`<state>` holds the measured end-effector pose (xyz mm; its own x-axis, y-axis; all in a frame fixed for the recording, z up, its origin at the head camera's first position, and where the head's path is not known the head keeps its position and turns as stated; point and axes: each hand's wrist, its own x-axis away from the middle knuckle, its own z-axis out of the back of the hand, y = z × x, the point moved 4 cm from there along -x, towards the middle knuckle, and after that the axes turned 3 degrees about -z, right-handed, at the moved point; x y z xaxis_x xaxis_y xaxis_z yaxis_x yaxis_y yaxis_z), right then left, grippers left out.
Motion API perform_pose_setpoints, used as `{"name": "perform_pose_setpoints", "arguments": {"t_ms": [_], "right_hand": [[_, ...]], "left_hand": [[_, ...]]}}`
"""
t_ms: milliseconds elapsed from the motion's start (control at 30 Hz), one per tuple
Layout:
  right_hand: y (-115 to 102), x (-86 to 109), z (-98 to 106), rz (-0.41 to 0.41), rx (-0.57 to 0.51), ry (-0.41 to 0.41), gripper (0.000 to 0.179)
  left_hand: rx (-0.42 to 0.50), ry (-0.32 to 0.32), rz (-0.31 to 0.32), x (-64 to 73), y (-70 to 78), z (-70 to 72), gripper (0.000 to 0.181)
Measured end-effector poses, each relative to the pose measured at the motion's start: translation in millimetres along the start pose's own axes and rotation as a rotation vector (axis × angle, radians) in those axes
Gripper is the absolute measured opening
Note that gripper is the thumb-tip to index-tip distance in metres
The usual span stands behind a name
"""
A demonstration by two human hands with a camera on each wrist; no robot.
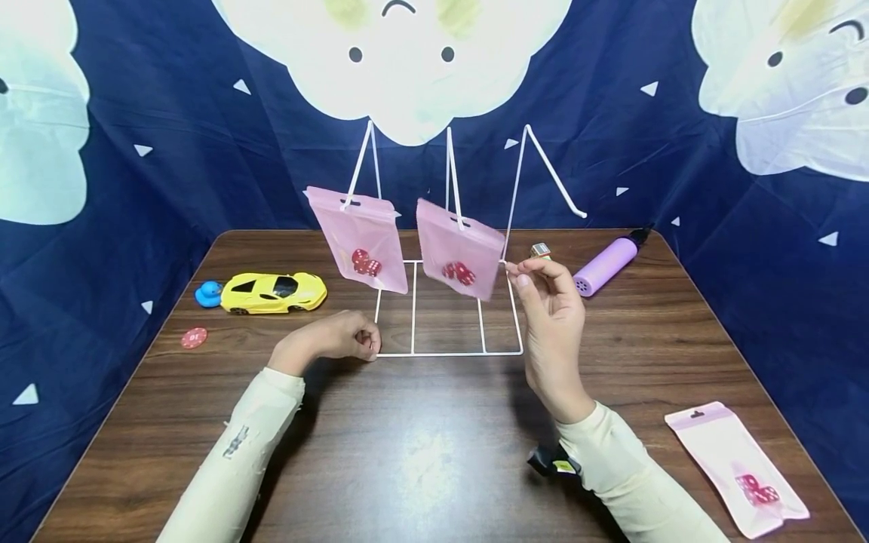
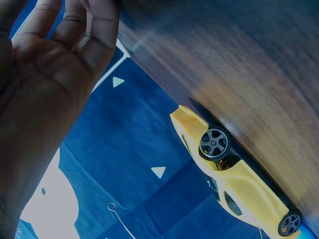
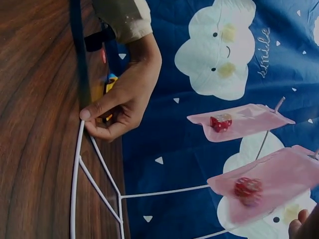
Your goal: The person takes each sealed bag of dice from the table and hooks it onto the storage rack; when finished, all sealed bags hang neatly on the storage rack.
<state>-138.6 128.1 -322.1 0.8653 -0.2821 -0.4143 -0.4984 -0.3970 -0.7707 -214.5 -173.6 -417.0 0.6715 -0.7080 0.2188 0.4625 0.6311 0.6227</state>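
White wire rack on wood-grain table. 2 flat pink bags hang on it, red dice inside. Left hand pinches rack's front-left corner; right hand half-curled, holding nothing, beside 1 bag.

head looks forward and down — wrist views near, turned sideways; head and right share the rack

A booth-like nook, room type unclear: cloud-printed navy fabric walls in a wood-grain surface
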Motion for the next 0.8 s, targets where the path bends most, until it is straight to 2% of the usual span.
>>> {"name": "perform_pose_setpoints", "arguments": {"t_ms": [267,800], "right_hand": [[-4.0,-0.8,4.3,0.016,0.018,-0.001,0.02],[-3.7,-2.8,5.4,0.029,0.019,-0.016,0.018]], "left_hand": [[-0.002,0.008,-0.01,0.6,5.2,2.0,0.012],[0.006,0.009,-0.007,0.0,4.8,1.7,0.012]]}}
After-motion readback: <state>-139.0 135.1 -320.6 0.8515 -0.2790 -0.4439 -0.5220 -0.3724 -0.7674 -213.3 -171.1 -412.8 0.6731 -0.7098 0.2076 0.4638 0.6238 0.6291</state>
